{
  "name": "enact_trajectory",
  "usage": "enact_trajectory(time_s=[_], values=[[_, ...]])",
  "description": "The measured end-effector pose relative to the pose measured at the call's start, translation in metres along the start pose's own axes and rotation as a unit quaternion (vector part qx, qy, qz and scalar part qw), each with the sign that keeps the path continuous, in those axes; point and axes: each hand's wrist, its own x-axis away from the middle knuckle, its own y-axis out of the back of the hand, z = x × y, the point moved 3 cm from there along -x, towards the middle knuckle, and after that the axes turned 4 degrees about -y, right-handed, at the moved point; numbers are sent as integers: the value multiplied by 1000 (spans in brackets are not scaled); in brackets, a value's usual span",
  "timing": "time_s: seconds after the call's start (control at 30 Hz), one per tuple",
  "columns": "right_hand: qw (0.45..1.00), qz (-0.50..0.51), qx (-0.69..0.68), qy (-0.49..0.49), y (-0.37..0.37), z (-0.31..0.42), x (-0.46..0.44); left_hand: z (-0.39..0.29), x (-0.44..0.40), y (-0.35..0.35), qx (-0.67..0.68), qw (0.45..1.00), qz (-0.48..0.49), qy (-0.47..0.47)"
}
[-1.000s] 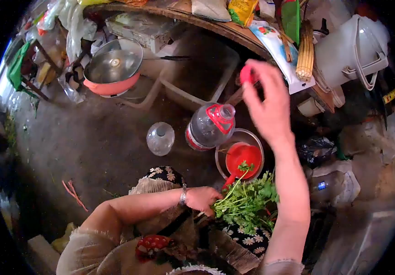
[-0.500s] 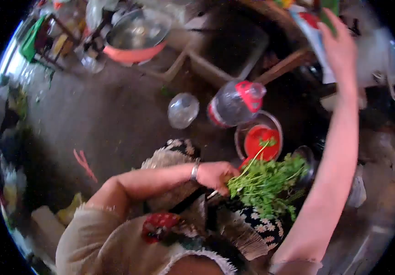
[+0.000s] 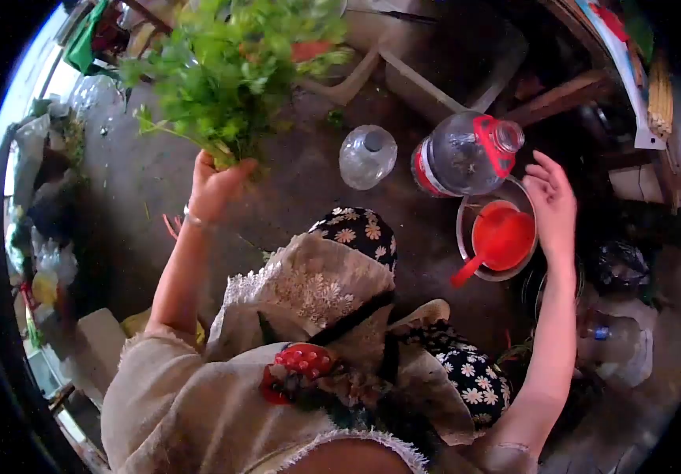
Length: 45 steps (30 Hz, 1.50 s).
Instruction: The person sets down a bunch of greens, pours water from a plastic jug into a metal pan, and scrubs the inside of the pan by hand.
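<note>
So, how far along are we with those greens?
Done, by the look: greens gathered in a bunch, big bottle uncapped. In hand: the left hand holds the bunch; the right hand, beside the bowl, shows nothing held. Perhaps left: any work with the red ladle, untouched in the bowl; beyond that, I can't tell.

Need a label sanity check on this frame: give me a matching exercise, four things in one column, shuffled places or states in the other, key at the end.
Things
1. leafy greens
2. large bottle
3. red scoop
4. small clear bottle

Places or states
A. in a round container, handle over the rim
B. on the floor, no red on it
C. in the left hand
D. red handle at its neck

Pairs: 1-C, 2-D, 3-A, 4-B
</note>
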Motion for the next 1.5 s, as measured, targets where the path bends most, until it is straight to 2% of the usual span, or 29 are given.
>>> enact_trajectory(time_s=[0.03, 0.07, 0.17, 0.23, 0.27, 0.3, 0.4, 0.47, 0.53, 0.57, 0.6, 0.63, 0.7, 0.73, 0.77, 0.83, 0.9, 0.93, 0.97, 1.03, 1.07, 1.13, 1.2, 1.23, 1.3, 1.37, 1.4, 1.43, 1.5], values=[[1000, 20, -6, 13, -11, -7, -2, 9, -3, 11, -85, 995, -43, 1], [999, 19, 11, 31, -18, -8, -4, 23, -1, 24, -120, 990, -51, 52], [999, 31, -7, 21, -32, -1, -10, 92, -6, 38, -71, 993, -42, 80], [979, -56, 162, 112, -31, 5, -13, 147, -12, 55, -142, 986, -27, 78], [984, -48, 147, 93, -33, 14, -11, 159, -12, 59, -210, 975, -10, 77], [984, -46, 146, 91, -35, 16, -11, 155, -11, 48, -193, 975, 3, 111], [984, -22, 126, 121, -42, 15, -14, 166, -13, 40, -240, 966, 18, 99], [985, -14, 118, 125, -39, 15, -15, 202, -19, 66, -341, 924, -48, 170], [985, -2, 110, 130, -39, 12, -16, 202, -22, 67, -281, 940, -75, 180], [995, -6, 41, 86, -37, 5, -19, 202, -25, 67, -221, 952, -101, 186], [999, -11, -29, 42, -35, -2, -24, 204, -30, 76, -294, 936, -103, 165], [999, -12, -29, 42, -39, -10, -31, 207, -36, 84, -367, 912, -109, 145], [995, 2, -62, 81, -37, -32, -42, 209, -54, 79, -432, 901, -40, 0], [993, 21, -99, 68, -40, -29, -39, 189, -52, 56, -317, 936, -74, 133], [993, 26, -90, 68, -40, -28, -36, 201, -58, 60, -290, 948, -49, 124], [986, 39, -150, 55, -40, -22, -30, 230, -78, 93, -414, 909, 12, -33], [988, 22, -144, 43, -36, -31, -33, 236, -91, 100, -451, 888, -49, -77], [989, 14, -141, 35, -35, -33, -36, 197, -87, 68, -351, 933, -75, -35], [989, 9, -141, 36, -34, -27, -37, 156, -82, 33, -350, 933, -72, -38], [998, -30, -35, 49, -28, -6, -37, 74, -72, -38, -375, 912, -72, -151], [995, -34, -53, 81, -33, -13, -45, 48, -69, -66, -374, 912, -68, -156], [993, -35, -59, 91, -44, -16, -57, 5, -59, -125, -338, 895, 13, -290], [988, -77, -3, 133, -53, -20, -60, -8, -52, -169, -361, 865, 67, -342], [988, -82, -5, 132, -50, -19, -59, -3, -49, -186, -305, 889, 109, -324], [989, -65, -62, 118, -46, -19, -55, 3, -42, -221, -241, 936, 164, -199], [987, -85, -58, 127, -39, -21, -45, 31, -41, -239, -103, 973, 158, -132], [986, -72, -75, 131, -35, -23, -39, 44, -42, -244, -95, 979, 161, -82], [985, -57, -92, 132, -32, -26, -32, 52, -43, -247, -96, 979, 163, -80], [985, -41, -104, 130, -18, -31, -19, 71, -48, -249, -92, 987, 126, 32]])
